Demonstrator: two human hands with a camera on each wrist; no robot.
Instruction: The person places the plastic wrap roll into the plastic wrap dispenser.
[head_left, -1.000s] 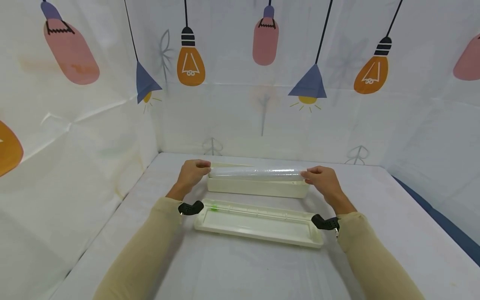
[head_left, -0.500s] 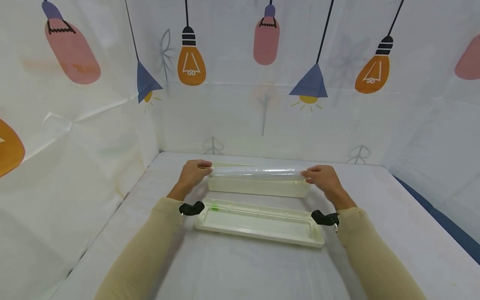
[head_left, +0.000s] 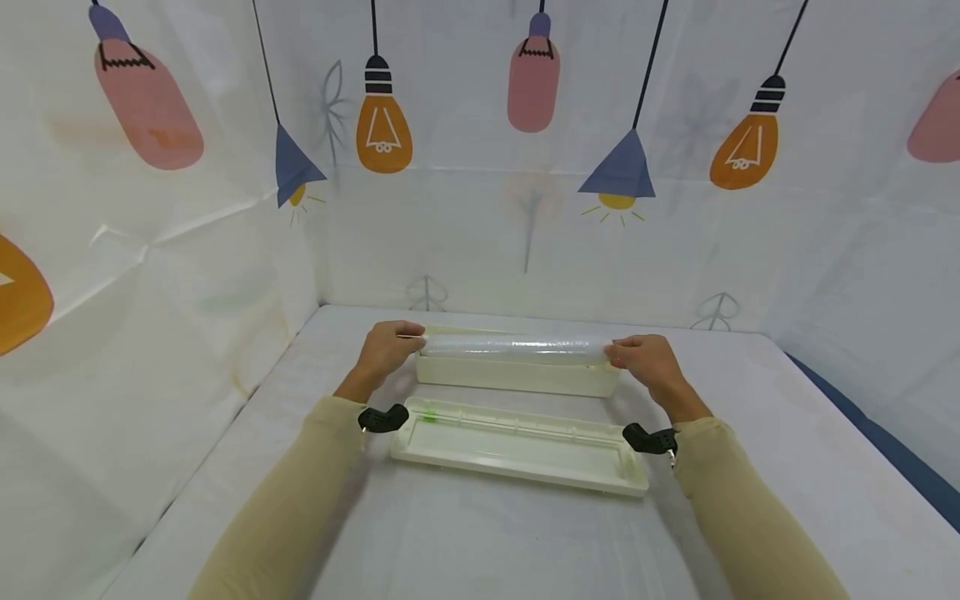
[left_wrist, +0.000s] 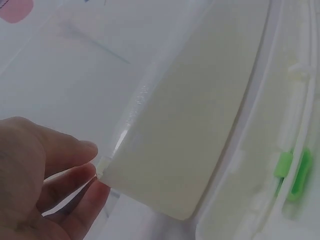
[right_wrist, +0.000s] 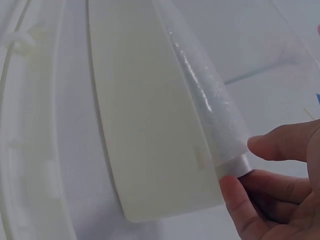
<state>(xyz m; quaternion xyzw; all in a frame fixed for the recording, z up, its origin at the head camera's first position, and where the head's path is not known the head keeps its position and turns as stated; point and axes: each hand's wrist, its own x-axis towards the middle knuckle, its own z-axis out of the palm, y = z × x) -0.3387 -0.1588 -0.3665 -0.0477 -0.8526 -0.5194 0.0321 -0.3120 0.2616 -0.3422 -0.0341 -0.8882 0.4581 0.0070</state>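
Your left hand pinches left end of clear film roll, right hand pinches right end; fingers curled on roll. Roll sits atop cream box, near tabletop far edge. Open lid lies nearer you.

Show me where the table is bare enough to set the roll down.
Bare table lies in front of the lid between the sleeves, and right of the right hand. It is crowded mid-table: box, roll, left hand.

No legible txt, labels or nos.; wrist views blurry, maybe missed.
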